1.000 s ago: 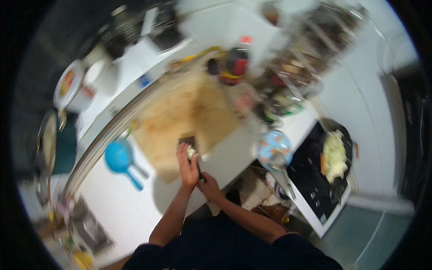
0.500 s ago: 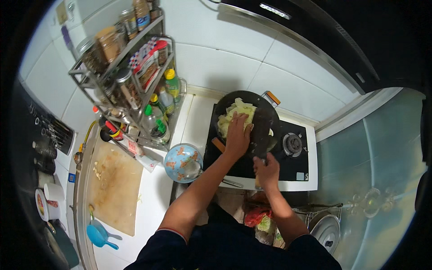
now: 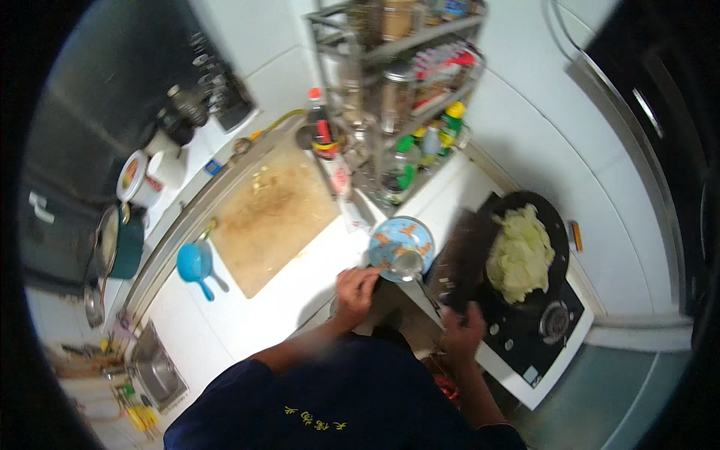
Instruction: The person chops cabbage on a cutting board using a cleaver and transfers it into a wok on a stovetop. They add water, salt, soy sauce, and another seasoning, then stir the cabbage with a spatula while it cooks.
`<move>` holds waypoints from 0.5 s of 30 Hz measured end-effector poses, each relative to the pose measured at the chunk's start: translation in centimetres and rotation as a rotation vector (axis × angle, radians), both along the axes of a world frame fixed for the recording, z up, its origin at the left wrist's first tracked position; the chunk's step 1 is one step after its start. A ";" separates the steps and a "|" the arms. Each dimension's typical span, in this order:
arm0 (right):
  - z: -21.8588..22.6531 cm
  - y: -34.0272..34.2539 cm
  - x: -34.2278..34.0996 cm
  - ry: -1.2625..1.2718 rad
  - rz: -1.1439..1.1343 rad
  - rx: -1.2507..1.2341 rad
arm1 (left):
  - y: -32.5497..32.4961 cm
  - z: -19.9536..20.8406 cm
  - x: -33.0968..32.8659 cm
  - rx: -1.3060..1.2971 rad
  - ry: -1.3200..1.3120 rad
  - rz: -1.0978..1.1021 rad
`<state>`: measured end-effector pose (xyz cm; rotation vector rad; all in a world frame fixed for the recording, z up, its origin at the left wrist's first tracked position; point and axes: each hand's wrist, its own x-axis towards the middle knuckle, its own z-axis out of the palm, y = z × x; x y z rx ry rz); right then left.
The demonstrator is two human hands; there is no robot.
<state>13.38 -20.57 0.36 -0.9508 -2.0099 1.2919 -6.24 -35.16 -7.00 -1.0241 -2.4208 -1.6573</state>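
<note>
My right hand (image 3: 463, 330) is closed round the handle of a cleaver. Its broad dark blade (image 3: 459, 259) points up and away, between the blue bowl and the wok. Pale green chopped cabbage (image 3: 523, 255) is heaped in the black wok (image 3: 556, 225) on the stove. My left hand (image 3: 355, 296) is in front of the counter, close to the near rim of the blue patterned bowl (image 3: 401, 229). Nothing shows in that hand; its fingers look loosely apart, though blurred. A metal ladle (image 3: 407, 265) lies over the bowl.
A worn cutting board (image 3: 274, 225) with small scraps lies on the white counter (image 3: 217, 330). Left of it sits a blue plastic scoop (image 3: 195, 264). A metal rack (image 3: 367, 56) of jars and bottles stands at the back. A bare burner (image 3: 555, 321) is beside the wok.
My left hand has left the cabbage and moved back left near the bowl. My right hand has drawn the cleaver away from the wok. The view has turned left.
</note>
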 end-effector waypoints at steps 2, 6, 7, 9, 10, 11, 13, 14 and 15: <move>1.7 -2.7 -5.9 -0.239 0.351 -0.333 | -7.7 -5.4 -1.3 -0.024 -0.238 0.224; -12.9 -10.5 -16.6 -0.196 0.708 -0.361 | -20.2 -10.5 -3.7 0.081 -0.684 0.510; -14.9 -12.2 -19.5 -0.237 0.746 -0.266 | -22.1 -9.8 -4.7 0.023 -0.698 0.560; -18.7 -16.0 -24.6 -0.260 0.801 -0.411 | -25.6 -9.9 -6.4 0.074 -0.787 0.623; -20.5 -17.7 -26.8 -0.276 0.788 -0.526 | -26.9 -10.1 -7.0 0.028 -0.732 0.674; -21.5 -19.1 -28.8 -0.248 0.770 -0.646 | -27.6 -10.4 -7.8 -0.014 -0.679 0.710; -23.6 -21.5 -31.7 -0.138 0.741 -0.500 | -27.9 -9.6 -8.2 -0.056 -0.456 0.703; -23.5 -21.8 -32.9 -0.293 0.758 -0.359 | -28.4 -9.7 -8.6 -0.052 -0.549 0.684; -23.2 -21.9 -33.6 -0.450 0.768 -0.226 | -29.1 -9.7 -8.9 -0.059 -0.644 0.665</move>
